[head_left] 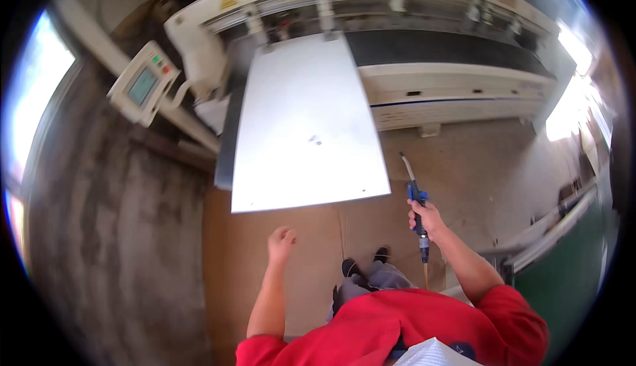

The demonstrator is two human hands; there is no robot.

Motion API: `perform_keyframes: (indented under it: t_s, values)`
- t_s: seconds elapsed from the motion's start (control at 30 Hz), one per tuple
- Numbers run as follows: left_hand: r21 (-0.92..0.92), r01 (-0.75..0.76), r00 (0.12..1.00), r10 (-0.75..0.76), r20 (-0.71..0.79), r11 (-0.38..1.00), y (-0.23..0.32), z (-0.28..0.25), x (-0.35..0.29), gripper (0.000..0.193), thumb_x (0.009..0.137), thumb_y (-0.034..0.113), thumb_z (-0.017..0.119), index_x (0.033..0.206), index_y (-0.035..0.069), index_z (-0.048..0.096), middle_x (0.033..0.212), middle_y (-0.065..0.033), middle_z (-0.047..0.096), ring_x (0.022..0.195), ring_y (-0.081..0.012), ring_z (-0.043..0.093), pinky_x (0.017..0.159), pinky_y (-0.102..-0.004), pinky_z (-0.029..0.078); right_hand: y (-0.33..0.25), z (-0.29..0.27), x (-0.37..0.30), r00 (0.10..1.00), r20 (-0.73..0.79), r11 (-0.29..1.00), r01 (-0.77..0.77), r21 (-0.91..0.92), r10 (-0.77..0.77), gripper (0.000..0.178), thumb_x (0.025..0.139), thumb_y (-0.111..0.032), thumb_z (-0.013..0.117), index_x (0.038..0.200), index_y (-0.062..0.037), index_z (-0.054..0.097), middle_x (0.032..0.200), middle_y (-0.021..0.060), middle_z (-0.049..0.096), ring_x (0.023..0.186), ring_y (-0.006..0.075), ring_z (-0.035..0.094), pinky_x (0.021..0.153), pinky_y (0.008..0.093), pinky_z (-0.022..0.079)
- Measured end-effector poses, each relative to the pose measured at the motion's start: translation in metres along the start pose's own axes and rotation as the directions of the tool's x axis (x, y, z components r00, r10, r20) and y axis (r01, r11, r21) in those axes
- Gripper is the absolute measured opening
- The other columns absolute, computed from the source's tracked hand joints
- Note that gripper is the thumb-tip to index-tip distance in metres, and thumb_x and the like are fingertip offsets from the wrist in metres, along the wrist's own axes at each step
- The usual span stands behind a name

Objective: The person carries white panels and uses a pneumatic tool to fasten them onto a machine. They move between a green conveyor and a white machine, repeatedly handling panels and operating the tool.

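My right hand (428, 219) is wrapped round the grip of a blue-and-black air blow gun (416, 192). Its thin nozzle points up and away, and a hose (425, 274) runs down from its lower end toward my body. A large white panel (301, 114) lies on the machine's bed, its near end jutting out toward me; several small dark marks show on it. Just short of the panel's near edge hangs my left hand (282, 243), fingers curled in, touching nothing, and no object shows in it.
Along the far side stretches a long cream machine (457, 91) with clamps (325, 15) at the panel's far edge. At the left, a control box (142, 86) with a screen and buttons sits on an arm. To the right stands a green-surfaced table (563, 286).
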State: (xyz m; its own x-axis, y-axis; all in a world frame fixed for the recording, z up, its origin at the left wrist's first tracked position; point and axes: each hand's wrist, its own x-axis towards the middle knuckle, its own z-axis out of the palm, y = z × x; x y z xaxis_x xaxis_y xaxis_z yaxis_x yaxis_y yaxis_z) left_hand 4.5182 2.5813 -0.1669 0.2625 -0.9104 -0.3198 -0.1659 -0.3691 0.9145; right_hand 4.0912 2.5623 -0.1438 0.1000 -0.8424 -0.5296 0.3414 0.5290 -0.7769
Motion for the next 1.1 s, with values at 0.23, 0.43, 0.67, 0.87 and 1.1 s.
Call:
perform_keyframes:
  t_s: [0.23,0.43,0.67,0.87,1.1]
  values:
    - [0.046,0.106,0.977,-0.096,-0.192,0.993,-0.023,-0.072,0.078,0.011,0.082,0.009,0.058,0.084,-0.001,0.061,0.066,-0.0041,0.058,0.053,-0.0098,0.051,0.047,-0.0218,0.039,-0.001,0.027,0.032,0.986,0.115,0.975,0.141,-0.170,-0.122,0.029,0.096,-0.030,0.052,0.077,-0.0077,0.052,0.062,0.0009,0.049,0.053,0.0111,0.050,0.051,0.0277,0.042]
    - [0.053,0.125,0.970,-0.111,-0.217,0.991,-0.062,-0.142,0.150,0.011,0.080,0.008,0.057,0.072,0.001,0.054,0.061,-0.0028,0.052,0.050,-0.0106,0.046,0.043,-0.0248,0.035,0.031,0.078,0.048,0.946,0.324,0.937,0.087,-0.337,0.029,0.034,0.096,-0.032,0.050,0.070,-0.0094,0.048,0.059,-0.0004,0.043,0.051,0.0112,0.044,0.050,0.0279,0.038]
    - [0.182,-0.011,0.958,0.062,-0.281,0.983,-0.092,-0.181,0.231,0.029,0.079,0.009,0.058,0.087,-0.019,0.054,0.078,-0.0200,0.061,0.065,-0.0241,0.057,0.059,-0.0382,0.047,0.021,0.094,0.063,0.989,0.014,0.947,0.143,-0.287,-0.145,0.040,0.095,-0.033,0.051,0.067,-0.0050,0.050,0.055,0.0030,0.049,0.049,0.0137,0.047,0.050,0.0301,0.039]
    - [0.295,0.058,0.995,-0.032,-0.094,0.954,-0.110,-0.179,0.279,0.038,0.084,0.022,0.067,0.098,-0.012,0.059,0.090,-0.0165,0.065,0.077,-0.0242,0.061,0.069,-0.0383,0.051,0.066,0.160,0.049,0.976,-0.137,0.962,0.134,-0.238,-0.170,0.039,0.095,-0.036,0.052,0.071,-0.0057,0.053,0.058,0.0033,0.052,0.050,0.0138,0.048,0.052,0.0300,0.040]
    - [-0.019,0.291,0.946,-0.284,0.157,0.957,-0.113,-0.180,0.285,0.051,0.088,0.032,0.066,0.119,-0.007,0.054,0.109,-0.0139,0.061,0.090,-0.0250,0.061,0.076,-0.0385,0.051,0.107,0.211,0.016,0.989,-0.070,0.729,0.048,-0.683,-0.131,0.028,0.093,-0.036,0.056,0.087,-0.0083,0.056,0.060,0.0001,0.049,0.054,0.0109,0.050,0.052,0.0292,0.042]
